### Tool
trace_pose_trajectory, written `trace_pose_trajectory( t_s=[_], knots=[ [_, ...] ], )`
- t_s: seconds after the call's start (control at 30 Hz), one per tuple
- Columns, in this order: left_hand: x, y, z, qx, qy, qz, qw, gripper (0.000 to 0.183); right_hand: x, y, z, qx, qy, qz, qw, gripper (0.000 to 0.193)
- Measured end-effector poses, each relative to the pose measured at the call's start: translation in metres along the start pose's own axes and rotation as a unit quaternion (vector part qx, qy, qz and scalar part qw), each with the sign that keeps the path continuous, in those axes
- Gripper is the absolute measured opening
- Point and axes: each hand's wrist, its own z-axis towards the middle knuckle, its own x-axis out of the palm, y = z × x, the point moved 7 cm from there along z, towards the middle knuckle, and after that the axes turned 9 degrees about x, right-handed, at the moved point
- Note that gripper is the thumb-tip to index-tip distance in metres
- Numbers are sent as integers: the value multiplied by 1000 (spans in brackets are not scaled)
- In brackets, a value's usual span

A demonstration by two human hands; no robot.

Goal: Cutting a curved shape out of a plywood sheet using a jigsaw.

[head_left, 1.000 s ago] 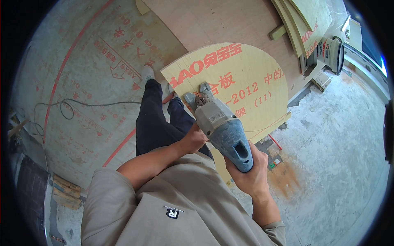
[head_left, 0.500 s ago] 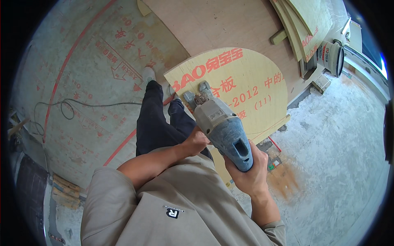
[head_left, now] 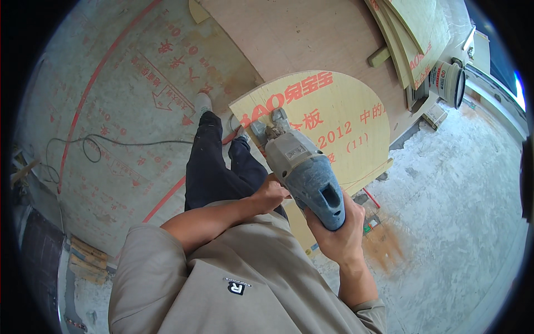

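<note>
While the right hand [head_left: 336, 236] grips the jigsaw [head_left: 303, 172] from below, left hand [head_left: 271, 195] fingers clasp its side.

Head-worn fisheye, steeply downward, close over torso

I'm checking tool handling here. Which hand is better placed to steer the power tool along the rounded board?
Probably the right hand: it wraps the blue rear handle of the power tool, in line with its nose on the rounded yellow board. The left hand only rests at the tool's side.
</note>
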Motion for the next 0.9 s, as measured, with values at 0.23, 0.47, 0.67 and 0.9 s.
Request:
trace_pose_trajectory(
  t_s=[0.23, 0.47, 0.67, 0.9],
  knots=[
    [0, -5, -2, -3, -19, 35, 999, 20, 0, 6, 5, -4, -5, 7, 1000, 26],
    [-1, 5, 0, -37, -57, 0, 998, 11, 0, 11, 7, 15, -16, 0, 1000, 24],
    [4, -8, 0, -51, -33, 0, 998, 9, 0, 10, 8, 22, -20, -1, 1000, 30],
    [6, -33, -2, -56, -24, 21, 998, 10, 0, 4, 9, 51, -18, 6, 998, 27]
  ],
)
